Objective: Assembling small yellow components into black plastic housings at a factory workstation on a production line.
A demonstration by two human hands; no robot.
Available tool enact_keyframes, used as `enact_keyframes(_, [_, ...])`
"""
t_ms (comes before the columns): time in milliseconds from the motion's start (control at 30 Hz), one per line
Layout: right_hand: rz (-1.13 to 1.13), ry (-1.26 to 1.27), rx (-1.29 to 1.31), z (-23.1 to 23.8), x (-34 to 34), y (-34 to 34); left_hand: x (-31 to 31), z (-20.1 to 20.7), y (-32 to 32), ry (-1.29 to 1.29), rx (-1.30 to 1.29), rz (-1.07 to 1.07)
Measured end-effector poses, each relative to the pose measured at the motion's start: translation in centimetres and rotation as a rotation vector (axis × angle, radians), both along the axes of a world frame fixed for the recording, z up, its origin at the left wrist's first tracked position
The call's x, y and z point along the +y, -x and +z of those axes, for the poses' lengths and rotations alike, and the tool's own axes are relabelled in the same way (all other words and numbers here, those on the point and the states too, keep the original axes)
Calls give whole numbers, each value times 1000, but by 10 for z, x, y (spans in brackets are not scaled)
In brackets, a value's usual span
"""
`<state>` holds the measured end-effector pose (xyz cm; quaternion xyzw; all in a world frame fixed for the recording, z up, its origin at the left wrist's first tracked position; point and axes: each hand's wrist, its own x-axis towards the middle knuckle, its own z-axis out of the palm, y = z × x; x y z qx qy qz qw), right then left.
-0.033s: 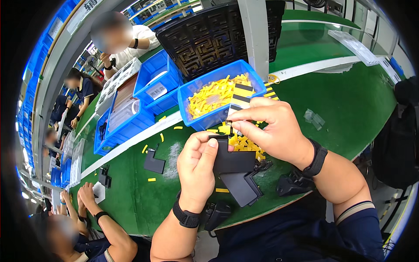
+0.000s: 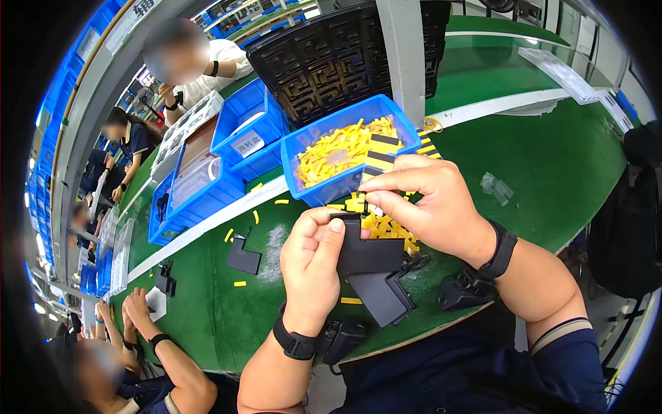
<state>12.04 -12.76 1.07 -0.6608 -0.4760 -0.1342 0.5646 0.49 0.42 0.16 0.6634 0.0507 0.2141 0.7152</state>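
In my head view, taking clock directions from the piece I hold, a white label (image 2: 248,144) with dark characters sits on a blue box (image 2: 273,135) between ten and eleven o'clock, and a pale sign (image 2: 144,8) with bold dark characters lies farther out the same way, cut off by the rim. At one o'clock a white strip (image 2: 476,117) bears small marks, too tiny to make out. The black L-shaped piece (image 2: 372,257) is right in front of me, above the green table (image 2: 207,297); my left hand (image 2: 310,255) grips it from nine o'clock, thumb on top and fingers curled close behind. My right hand (image 2: 441,203) comes in from two o'clock, thumb and forefinger nearly closed in a pinch on a small dark bit (image 2: 365,201) just above the notch — whether that bit is joined to the piece, I cannot tell. One arm of the L points to twelve, the broader one to three; my thumb covers part of it, so I cannot say which way the long axis runs. Beneath, toward six, lie similar black pieces (image 2: 378,298); yellow scraps (image 2: 394,233) lie at one o'clock, and at twelve stands a blue bin (image 2: 310,195) of yellow strips (image 2: 345,155).
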Motion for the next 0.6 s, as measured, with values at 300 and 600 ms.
enact_keyframes(300, [74, 59, 124, -1, 2, 3, 2, 0, -1, 73, 42, -29])
enact_keyframes(600, [-30, -5, 105, -5, 1, -4, 61, 2, -5, -201, 206, 165])
